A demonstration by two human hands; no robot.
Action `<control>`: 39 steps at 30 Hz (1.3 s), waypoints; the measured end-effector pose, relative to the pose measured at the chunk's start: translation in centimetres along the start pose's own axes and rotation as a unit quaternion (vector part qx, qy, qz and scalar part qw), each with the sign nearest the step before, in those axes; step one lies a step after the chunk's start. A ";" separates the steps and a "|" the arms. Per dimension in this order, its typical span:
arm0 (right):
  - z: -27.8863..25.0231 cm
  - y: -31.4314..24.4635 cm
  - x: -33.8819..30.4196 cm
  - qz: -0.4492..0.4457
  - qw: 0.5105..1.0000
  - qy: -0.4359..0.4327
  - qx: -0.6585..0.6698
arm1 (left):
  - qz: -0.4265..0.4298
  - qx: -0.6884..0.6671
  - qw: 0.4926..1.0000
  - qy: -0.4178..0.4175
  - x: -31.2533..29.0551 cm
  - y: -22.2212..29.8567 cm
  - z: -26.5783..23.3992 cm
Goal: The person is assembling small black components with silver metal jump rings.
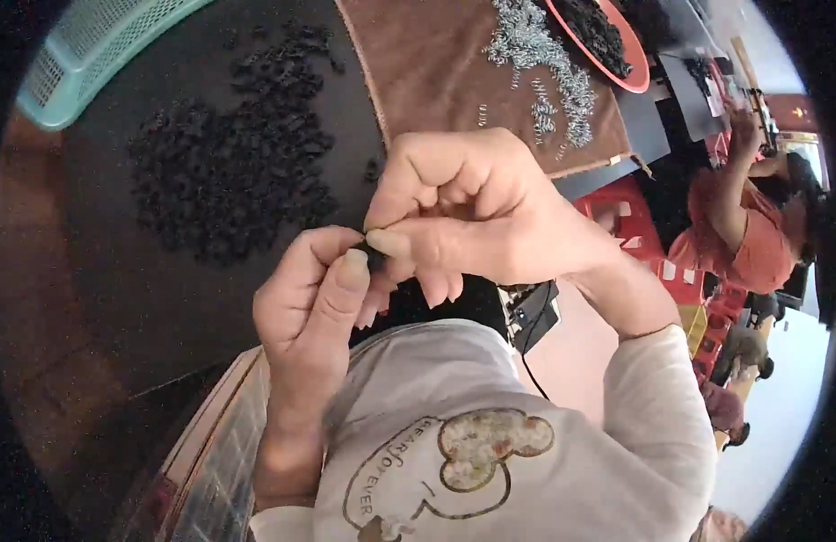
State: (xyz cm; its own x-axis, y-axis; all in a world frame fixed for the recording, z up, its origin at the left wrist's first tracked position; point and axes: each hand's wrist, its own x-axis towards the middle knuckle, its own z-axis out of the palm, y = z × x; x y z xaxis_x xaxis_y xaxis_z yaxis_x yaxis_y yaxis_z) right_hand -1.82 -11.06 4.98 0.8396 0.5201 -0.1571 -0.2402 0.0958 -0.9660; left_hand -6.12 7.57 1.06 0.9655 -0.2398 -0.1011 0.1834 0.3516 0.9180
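Observation:
Close in front of my body, both hands meet at a small black plastic-looking part [375,261]. My left hand [300,307] pinches this part between thumb and forefinger, covering most of it. From the right, my right hand [504,217] reaches over with thumb and forefinger pressed together right at the part's top. Whatever sits between those right fingertips is hidden. Beyond the left hand, a wide heap of small black parts [246,163] lies on the dark table [102,217]. Small metal springs [554,68] lie in a loose pile on a brown cloth [427,63] beyond the right hand.
An orange-red bowl [637,77] with black pieces stands at the far right of the cloth. A green plastic basket [61,77] sits at the far left. Off to the right, a person in an orange top [743,239] is near red bins [621,217].

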 end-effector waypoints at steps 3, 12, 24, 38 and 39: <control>-0.2 -0.2 -0.2 0.019 1.000 -0.011 -0.005 | -0.019 0.021 0.999 -0.031 0.1 0.2 -0.3; -0.8 0.2 -0.6 -0.038 0.990 -0.035 -0.128 | -0.055 0.003 0.997 -0.046 0.2 0.4 -0.3; 0.4 1.3 -1.3 -0.320 0.763 0.026 -0.560 | -0.018 0.004 1.000 -0.004 -0.1 0.5 0.3; 0.0 2.1 -2.0 -0.373 0.716 0.086 -0.583 | 0.037 0.145 0.988 -0.026 -0.2 0.0 0.8; -0.7 1.5 -2.4 -0.353 0.725 0.085 -0.586 | 0.042 0.142 0.988 -0.033 -0.2 0.1 1.0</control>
State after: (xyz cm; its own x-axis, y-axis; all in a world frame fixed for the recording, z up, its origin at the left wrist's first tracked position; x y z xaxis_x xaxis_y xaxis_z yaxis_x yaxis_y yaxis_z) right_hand -3.86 -12.76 3.76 0.6235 0.5707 0.5344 0.7733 -0.5509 -0.3140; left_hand -6.46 6.70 1.54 0.9591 -0.2831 -0.0030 0.0348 0.1076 0.9936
